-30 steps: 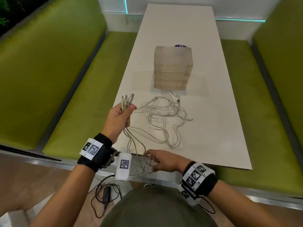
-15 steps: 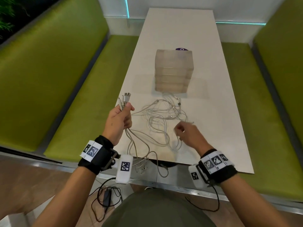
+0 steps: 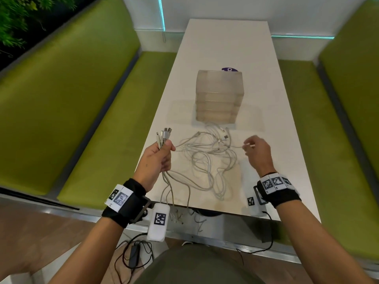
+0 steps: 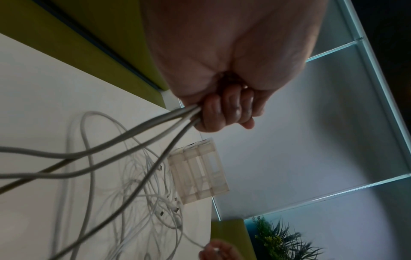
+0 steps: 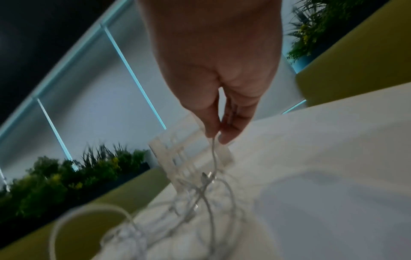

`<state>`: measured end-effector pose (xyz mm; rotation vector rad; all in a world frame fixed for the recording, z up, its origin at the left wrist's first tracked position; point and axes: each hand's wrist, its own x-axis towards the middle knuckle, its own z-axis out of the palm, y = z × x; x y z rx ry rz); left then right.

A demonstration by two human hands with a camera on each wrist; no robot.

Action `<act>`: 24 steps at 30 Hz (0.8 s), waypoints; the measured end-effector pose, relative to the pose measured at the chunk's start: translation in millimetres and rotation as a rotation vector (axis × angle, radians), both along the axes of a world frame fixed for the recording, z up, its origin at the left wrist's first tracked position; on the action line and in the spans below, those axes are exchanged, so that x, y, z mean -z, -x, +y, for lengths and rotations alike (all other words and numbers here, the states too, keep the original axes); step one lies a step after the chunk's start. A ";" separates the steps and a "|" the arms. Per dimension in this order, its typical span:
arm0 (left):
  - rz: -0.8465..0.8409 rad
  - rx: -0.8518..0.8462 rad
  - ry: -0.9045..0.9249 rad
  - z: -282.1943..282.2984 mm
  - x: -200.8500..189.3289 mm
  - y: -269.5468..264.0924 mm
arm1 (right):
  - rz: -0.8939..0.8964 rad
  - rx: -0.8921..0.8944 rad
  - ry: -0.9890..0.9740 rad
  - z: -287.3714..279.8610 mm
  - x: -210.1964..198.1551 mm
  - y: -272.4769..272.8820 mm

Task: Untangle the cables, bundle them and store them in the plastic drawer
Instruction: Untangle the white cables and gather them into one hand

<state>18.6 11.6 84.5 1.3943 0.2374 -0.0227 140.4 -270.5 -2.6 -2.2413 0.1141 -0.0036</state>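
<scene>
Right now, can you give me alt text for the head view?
The left hand grips several grey cable ends upright while the right hand pinches one thin white cable from the tangled white cables on the white table, before a translucent plastic drawer unit.

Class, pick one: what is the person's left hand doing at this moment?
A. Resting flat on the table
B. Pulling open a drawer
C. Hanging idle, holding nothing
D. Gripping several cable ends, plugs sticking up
D: the left hand is curled round several cables, their plugs sticking up above the fist.
</scene>
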 end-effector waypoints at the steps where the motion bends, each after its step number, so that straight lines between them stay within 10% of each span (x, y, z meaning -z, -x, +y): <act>1: -0.004 -0.001 -0.002 -1.0 0.6 -1.1 | -0.057 0.000 -0.081 0.2 -12.9 0.9; 14: -0.071 0.035 -0.015 -22.9 1.5 -18.3 | -0.373 -0.093 -0.437 22.2 -112.5 -3.5; 24: 0.001 -0.077 0.107 -35.6 3.6 -40.5 | -0.163 -0.383 -0.765 40.7 -127.3 -1.0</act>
